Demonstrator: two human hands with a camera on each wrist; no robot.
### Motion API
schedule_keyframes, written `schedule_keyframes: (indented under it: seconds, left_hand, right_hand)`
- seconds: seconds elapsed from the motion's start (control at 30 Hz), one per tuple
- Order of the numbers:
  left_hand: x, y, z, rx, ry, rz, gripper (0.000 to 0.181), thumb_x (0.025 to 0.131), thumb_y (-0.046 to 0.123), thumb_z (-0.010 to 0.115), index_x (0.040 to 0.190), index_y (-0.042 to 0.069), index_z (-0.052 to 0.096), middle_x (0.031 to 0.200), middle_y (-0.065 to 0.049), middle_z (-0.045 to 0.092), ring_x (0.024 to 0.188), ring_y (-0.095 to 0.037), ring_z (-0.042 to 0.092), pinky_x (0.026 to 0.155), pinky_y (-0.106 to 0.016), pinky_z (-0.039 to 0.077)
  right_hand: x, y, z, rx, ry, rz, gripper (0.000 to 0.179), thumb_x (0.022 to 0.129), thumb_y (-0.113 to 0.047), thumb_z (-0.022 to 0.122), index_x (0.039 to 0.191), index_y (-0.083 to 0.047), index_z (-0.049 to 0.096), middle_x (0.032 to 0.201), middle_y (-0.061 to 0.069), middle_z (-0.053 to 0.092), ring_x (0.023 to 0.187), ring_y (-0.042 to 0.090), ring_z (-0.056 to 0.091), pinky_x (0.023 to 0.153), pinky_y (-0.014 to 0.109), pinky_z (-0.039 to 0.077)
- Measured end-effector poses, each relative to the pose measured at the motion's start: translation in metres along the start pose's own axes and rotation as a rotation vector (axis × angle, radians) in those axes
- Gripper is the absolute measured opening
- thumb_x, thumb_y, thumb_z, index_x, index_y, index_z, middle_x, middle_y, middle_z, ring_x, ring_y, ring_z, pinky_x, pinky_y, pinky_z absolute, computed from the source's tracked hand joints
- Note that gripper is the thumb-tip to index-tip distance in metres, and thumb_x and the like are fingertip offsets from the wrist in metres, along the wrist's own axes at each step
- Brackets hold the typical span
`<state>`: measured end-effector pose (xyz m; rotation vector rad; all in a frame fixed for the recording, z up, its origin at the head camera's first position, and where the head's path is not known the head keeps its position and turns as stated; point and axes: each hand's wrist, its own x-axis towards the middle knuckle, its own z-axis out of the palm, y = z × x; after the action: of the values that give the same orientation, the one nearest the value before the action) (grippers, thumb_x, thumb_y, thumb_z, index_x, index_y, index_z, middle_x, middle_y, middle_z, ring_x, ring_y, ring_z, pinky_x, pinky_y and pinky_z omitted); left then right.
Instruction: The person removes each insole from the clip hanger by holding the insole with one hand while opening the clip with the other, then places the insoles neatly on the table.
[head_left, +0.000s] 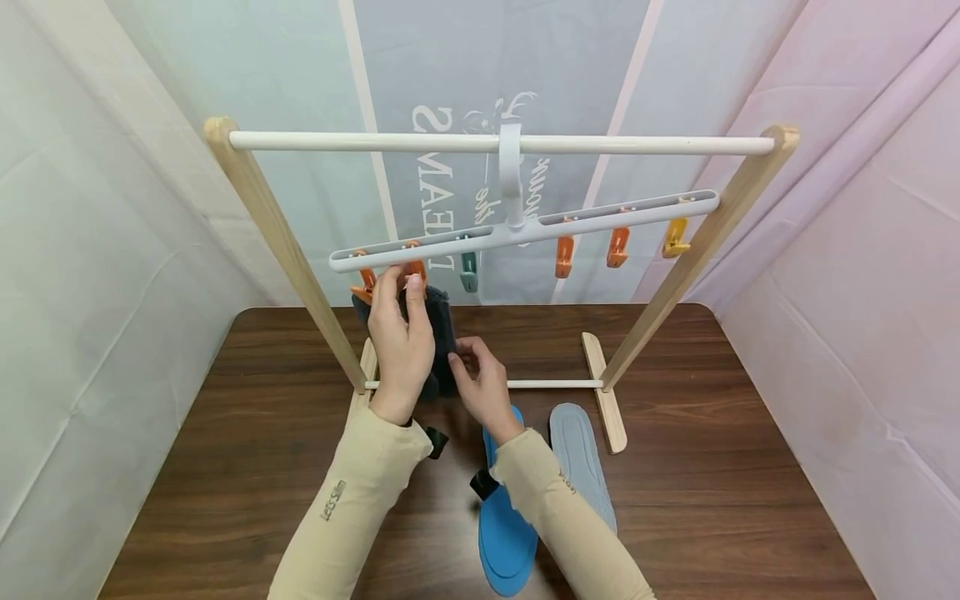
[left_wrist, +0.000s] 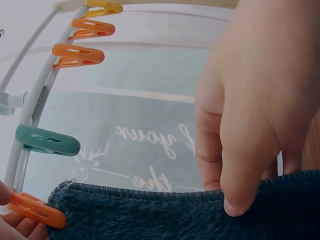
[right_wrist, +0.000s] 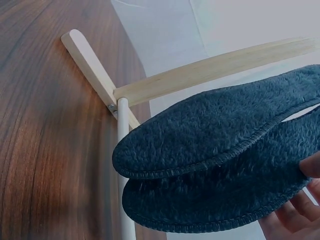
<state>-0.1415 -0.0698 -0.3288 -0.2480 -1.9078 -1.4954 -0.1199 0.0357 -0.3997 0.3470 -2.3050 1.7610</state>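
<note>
Two dark teal fuzzy insoles hang under the left part of a white clip hanger (head_left: 450, 243). The first insole (right_wrist: 210, 125) hangs at the leftmost orange clip (head_left: 365, 279). My left hand (head_left: 401, 346) pinches the second orange clip (left_wrist: 37, 210), which sits at the top corner of the other insole (right_wrist: 215, 197). Lower down, my right hand (head_left: 483, 383) pinches that insole's stitched edge between thumb and fingers; in the left wrist view the right hand (left_wrist: 265, 100) comes in from the upper right.
A green clip (head_left: 468, 272), two orange clips and a yellow clip (head_left: 676, 238) hang along the hanger. It hooks on the white bar (head_left: 360, 142) of a wooden stand (head_left: 273, 250). On the table (head_left: 712, 483) lie a blue insole (head_left: 504, 542) and a grey insole (head_left: 581, 450).
</note>
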Motion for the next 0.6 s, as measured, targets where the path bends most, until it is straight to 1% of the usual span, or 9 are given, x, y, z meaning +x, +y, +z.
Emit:
schedule_keyframes:
  seconds: [0.07,0.13,0.2,0.27,0.33,0.43,0.53,0.6]
  left_hand:
    - [0.0002,-0.0004,0.0009,-0.004,0.023,-0.007,0.029,0.103,0.012,0.042,0.124,-0.004,0.055,0.108,-0.021,0.057,0.090,-0.030,0.056,0.078,-0.037,0.045]
    - [0.0003,-0.0006,0.0019,0.000,0.052,-0.013,0.028,0.103,0.012,0.042,0.119,-0.004,0.058,0.098,-0.021,0.057,0.081,-0.029,0.053,0.072,-0.034,0.041]
    - [0.0003,-0.0004,0.0027,-0.002,0.080,-0.021,0.027,0.103,0.012,0.043,0.115,-0.004,0.060,0.091,-0.020,0.057,0.075,-0.027,0.050,0.069,-0.032,0.039]
    - [-0.0003,0.0005,0.0038,-0.022,0.095,-0.028,0.026,0.102,0.013,0.046,0.114,-0.004,0.061,0.094,-0.020,0.058,0.080,-0.028,0.054,0.074,-0.030,0.044]
    - [-0.0011,0.0016,0.0047,-0.042,0.106,-0.035,0.026,0.101,0.013,0.048,0.114,-0.005,0.061,0.099,-0.020,0.060,0.089,-0.028,0.059,0.084,-0.028,0.049]
    - [-0.0014,0.0016,0.0051,-0.060,0.105,-0.028,0.027,0.099,0.013,0.053,0.116,-0.005,0.062,0.109,-0.021,0.062,0.105,-0.030,0.062,0.098,-0.031,0.049]
    - [-0.0002,0.0005,0.0044,-0.040,0.110,-0.020,0.027,0.098,0.015,0.054,0.115,-0.004,0.064,0.107,-0.020,0.065,0.105,-0.028,0.064,0.096,-0.030,0.050]
    - [0.0007,-0.0004,0.0046,-0.043,0.110,-0.017,0.027,0.097,0.015,0.057,0.114,-0.005,0.064,0.109,-0.020,0.065,0.106,-0.028,0.064,0.096,-0.027,0.050]
  right_hand:
    - [-0.0007,0.0003,-0.0002,0.001,0.008,0.002,0.017,0.095,0.002,0.054,0.110,0.008,0.058,0.106,0.026,0.063,0.098,0.039,0.064,0.084,0.049,0.054]
    - [-0.0012,0.0010,-0.0004,0.000,0.017,0.002,0.017,0.095,0.001,0.054,0.109,0.008,0.059,0.106,0.025,0.063,0.096,0.039,0.064,0.083,0.049,0.054]
    - [-0.0017,0.0018,-0.0006,-0.008,0.026,-0.003,0.016,0.094,0.001,0.055,0.109,0.008,0.059,0.105,0.025,0.064,0.095,0.038,0.064,0.083,0.048,0.054]
    - [-0.0019,0.0028,-0.0005,-0.016,0.032,-0.012,0.016,0.094,0.002,0.055,0.109,0.008,0.059,0.105,0.025,0.064,0.094,0.038,0.064,0.082,0.048,0.054]
    - [-0.0022,0.0032,-0.0006,-0.019,0.035,-0.013,0.016,0.094,0.002,0.055,0.108,0.007,0.059,0.104,0.024,0.064,0.093,0.038,0.065,0.081,0.049,0.054]
    - [-0.0030,0.0041,-0.0012,-0.013,0.033,-0.009,0.016,0.095,0.001,0.054,0.109,0.007,0.059,0.104,0.024,0.064,0.092,0.038,0.065,0.081,0.048,0.054]
    - [-0.0040,0.0041,-0.0017,-0.007,0.032,0.001,0.016,0.095,0.001,0.054,0.109,0.006,0.059,0.105,0.024,0.064,0.094,0.038,0.064,0.082,0.047,0.054]
    - [-0.0044,0.0040,-0.0016,-0.005,0.035,0.004,0.016,0.094,0.001,0.055,0.109,0.007,0.059,0.105,0.024,0.064,0.094,0.037,0.064,0.082,0.047,0.055]
